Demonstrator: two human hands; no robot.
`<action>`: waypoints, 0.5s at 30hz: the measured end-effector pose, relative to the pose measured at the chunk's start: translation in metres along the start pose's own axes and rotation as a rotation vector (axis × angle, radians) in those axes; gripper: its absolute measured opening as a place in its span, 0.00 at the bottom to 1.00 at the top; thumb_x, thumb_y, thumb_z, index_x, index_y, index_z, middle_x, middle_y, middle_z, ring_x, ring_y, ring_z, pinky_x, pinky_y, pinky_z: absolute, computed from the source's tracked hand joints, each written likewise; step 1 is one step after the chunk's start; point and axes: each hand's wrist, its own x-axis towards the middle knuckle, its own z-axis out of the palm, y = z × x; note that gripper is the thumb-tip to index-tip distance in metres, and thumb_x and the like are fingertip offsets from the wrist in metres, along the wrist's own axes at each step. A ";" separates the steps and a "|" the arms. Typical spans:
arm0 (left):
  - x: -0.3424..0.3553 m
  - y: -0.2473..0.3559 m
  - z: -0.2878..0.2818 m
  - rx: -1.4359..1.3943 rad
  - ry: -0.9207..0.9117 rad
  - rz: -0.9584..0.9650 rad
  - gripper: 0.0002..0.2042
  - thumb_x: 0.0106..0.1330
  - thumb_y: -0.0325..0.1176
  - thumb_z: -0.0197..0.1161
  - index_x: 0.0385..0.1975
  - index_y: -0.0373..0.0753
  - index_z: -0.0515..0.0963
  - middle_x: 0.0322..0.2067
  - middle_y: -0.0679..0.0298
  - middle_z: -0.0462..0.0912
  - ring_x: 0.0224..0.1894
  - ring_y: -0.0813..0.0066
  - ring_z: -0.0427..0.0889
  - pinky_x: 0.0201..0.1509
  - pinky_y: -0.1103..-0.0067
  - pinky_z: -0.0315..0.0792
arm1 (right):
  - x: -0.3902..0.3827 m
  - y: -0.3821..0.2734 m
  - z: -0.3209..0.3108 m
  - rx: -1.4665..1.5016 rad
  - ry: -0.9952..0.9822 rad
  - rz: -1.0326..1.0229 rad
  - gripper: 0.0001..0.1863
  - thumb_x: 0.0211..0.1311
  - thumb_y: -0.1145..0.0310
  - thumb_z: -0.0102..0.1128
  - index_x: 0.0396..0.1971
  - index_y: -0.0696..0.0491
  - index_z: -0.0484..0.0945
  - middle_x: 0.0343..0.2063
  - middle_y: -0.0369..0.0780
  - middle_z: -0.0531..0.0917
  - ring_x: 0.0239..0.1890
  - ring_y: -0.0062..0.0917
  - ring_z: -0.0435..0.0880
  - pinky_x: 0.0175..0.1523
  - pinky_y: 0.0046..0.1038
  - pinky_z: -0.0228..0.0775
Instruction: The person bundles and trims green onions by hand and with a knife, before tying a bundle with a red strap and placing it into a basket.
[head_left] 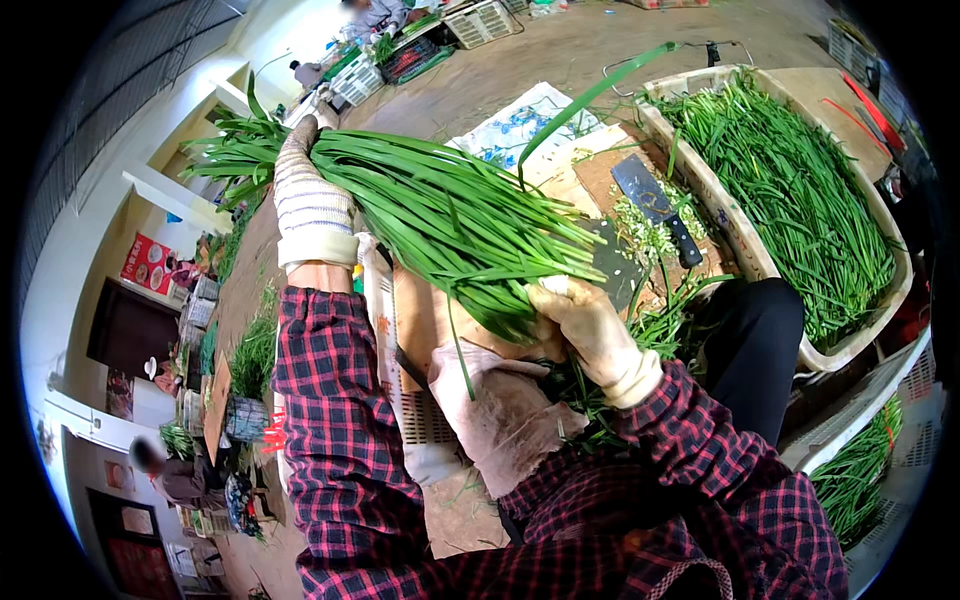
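Observation:
A large bundle of green garlic chives (440,200) lies slantwise in front of me, leafy tips at the upper left and paler stem ends at the right. My left hand (308,195), in a striped knit glove, is closed around the leafy part. At the stem end, my right hand (590,325) in a pale glove has its fingers closed on the bundle's near edge; the fingertips are partly hidden. One broad leaf sticks up past the bundle. Beyond the right hand, a cleaver (643,188) with a black handle rests on a board among chopped stem bits (640,238).
At my right stands a white tub (728,212) full of garlic chives. A pinkish cloth (500,410) hangs over the near edge of the work surface. More chives (860,480) fill a crate at the lower right. People sit farther off beside crates (482,24).

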 end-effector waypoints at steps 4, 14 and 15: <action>-0.005 -0.011 0.001 0.067 0.044 -0.098 0.09 0.61 0.34 0.64 0.38 0.37 0.78 0.33 0.58 0.82 0.30 0.61 0.80 0.37 0.67 0.78 | -0.028 0.007 -0.035 -0.123 0.024 -0.006 0.08 0.65 0.67 0.59 0.32 0.57 0.78 0.17 0.35 0.78 0.16 0.17 0.76 0.20 0.18 0.65; 0.000 0.020 -0.007 0.053 0.073 0.020 0.10 0.61 0.33 0.65 0.37 0.36 0.79 0.33 0.56 0.83 0.29 0.59 0.81 0.35 0.66 0.79 | -0.072 0.060 -0.099 -1.741 -0.125 0.042 0.12 0.61 0.61 0.57 0.41 0.49 0.82 0.29 0.44 0.84 0.34 0.35 0.85 0.39 0.33 0.76; 0.000 0.034 -0.012 0.120 0.094 -0.017 0.10 0.60 0.33 0.65 0.37 0.35 0.79 0.32 0.56 0.82 0.28 0.60 0.81 0.34 0.67 0.79 | -0.070 0.056 -0.090 -1.583 -0.052 -0.192 0.13 0.60 0.62 0.59 0.42 0.50 0.81 0.26 0.45 0.83 0.33 0.37 0.84 0.36 0.33 0.76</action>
